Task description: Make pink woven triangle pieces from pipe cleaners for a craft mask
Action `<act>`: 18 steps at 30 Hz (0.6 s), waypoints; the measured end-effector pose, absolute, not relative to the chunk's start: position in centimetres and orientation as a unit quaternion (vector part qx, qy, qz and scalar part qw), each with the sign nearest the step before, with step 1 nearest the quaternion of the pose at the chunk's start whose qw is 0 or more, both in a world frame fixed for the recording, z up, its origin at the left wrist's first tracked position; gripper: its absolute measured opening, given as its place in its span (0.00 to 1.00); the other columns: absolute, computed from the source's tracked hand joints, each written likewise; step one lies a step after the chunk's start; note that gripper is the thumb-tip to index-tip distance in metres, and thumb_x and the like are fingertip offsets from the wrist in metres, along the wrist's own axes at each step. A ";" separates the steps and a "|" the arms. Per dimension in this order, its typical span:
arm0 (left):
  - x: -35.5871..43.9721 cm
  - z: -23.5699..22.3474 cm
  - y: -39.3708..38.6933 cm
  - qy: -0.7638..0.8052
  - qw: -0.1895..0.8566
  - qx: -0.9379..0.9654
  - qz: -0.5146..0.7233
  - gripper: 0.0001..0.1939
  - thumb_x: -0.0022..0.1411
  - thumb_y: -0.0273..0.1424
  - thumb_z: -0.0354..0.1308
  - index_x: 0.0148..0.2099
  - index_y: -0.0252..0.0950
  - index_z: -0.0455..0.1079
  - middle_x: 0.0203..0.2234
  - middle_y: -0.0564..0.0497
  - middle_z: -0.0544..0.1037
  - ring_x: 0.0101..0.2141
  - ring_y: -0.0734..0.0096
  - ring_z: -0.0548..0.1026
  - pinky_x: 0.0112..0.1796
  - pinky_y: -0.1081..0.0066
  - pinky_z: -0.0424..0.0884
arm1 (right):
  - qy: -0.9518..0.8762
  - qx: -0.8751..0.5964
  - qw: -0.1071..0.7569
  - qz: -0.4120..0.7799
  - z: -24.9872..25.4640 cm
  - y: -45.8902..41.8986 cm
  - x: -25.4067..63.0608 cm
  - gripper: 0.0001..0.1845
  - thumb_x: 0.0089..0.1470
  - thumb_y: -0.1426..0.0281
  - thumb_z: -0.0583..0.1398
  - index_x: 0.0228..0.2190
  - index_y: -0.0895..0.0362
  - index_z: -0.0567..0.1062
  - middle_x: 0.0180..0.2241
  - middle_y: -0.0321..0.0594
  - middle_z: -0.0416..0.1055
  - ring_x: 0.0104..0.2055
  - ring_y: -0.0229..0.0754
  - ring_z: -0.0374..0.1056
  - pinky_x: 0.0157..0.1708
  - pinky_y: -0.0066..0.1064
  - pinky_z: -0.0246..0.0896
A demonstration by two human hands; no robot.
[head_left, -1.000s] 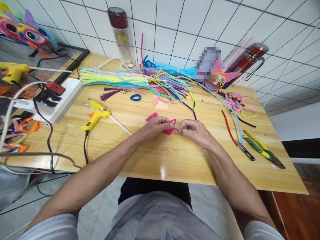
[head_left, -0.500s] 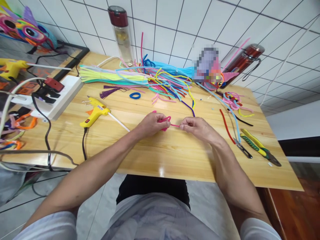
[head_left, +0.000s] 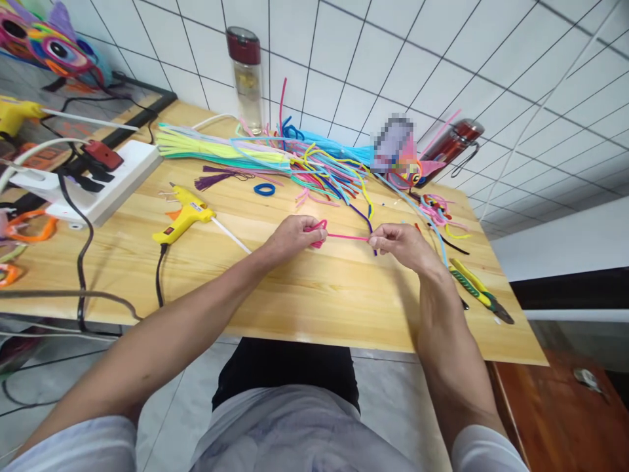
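A bright pink pipe cleaner (head_left: 346,236) stretches almost straight between my two hands, above the middle of the wooden table. My left hand (head_left: 297,237) is closed on its folded, looped end, which sticks out past the fingertips. At the other end, my right hand (head_left: 398,244) pinches the strand between thumb and fingers. Just behind the right fingertips lies a dark blue pipe cleaner (head_left: 369,225). A yellow hot glue gun (head_left: 184,213) with a white glue stick rests left of my left hand.
Behind my hands spreads a pile of coloured pipe cleaners (head_left: 275,154). A glass bottle (head_left: 247,85) and a dark red flask (head_left: 455,147) stand near the tiled wall. Pliers (head_left: 479,288) lie at right. A white power strip (head_left: 118,183) with cables sits at left.
My right hand has moved away to the right, and a longer pink length now shows between the hands. The camera view has shifted a little.
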State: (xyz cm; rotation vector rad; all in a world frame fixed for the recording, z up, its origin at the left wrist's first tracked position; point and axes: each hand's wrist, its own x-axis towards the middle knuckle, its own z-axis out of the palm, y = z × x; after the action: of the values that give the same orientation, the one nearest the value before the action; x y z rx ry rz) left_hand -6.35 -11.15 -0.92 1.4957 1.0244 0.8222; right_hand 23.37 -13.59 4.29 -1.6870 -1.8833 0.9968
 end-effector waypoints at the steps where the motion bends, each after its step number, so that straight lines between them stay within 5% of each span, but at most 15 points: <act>1: -6.4 -0.9 -11.1 0.433 0.543 0.627 0.352 0.15 0.59 0.43 0.66 0.31 0.35 0.77 0.25 0.52 0.79 0.27 0.72 0.72 0.32 0.72 0.65 | -0.676 -0.611 0.206 0.357 4.5 -13.8 23.3 0.24 0.49 0.47 0.71 0.25 0.55 0.80 0.23 0.37 0.74 0.26 0.39 0.66 0.31 0.34 0.60; 12: -6.1 -1.3 -10.8 0.415 0.560 0.613 0.372 0.12 0.61 0.36 0.65 0.28 0.35 0.75 0.22 0.53 0.78 0.27 0.72 0.73 0.32 0.72 0.66 | -0.630 -0.656 0.253 0.331 4.7 -15.8 24.9 0.28 0.43 0.43 0.75 0.25 0.56 0.82 0.23 0.39 0.77 0.24 0.38 0.67 0.28 0.32 0.65; 18: -5.5 -1.8 -10.8 0.368 0.622 0.589 0.360 0.10 0.59 0.33 0.67 0.28 0.34 0.76 0.24 0.50 0.81 0.27 0.72 0.77 0.34 0.73 0.72 | -0.655 -0.661 0.214 0.296 3.9 -16.5 26.5 0.29 0.49 0.41 0.72 0.26 0.55 0.82 0.22 0.39 0.76 0.22 0.39 0.67 0.27 0.34 0.63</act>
State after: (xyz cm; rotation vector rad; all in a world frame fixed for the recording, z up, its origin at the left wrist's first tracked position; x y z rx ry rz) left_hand -5.48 -10.79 -1.82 1.3539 0.8462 0.8279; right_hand 26.49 -16.47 3.87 -1.8351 -1.8189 0.8213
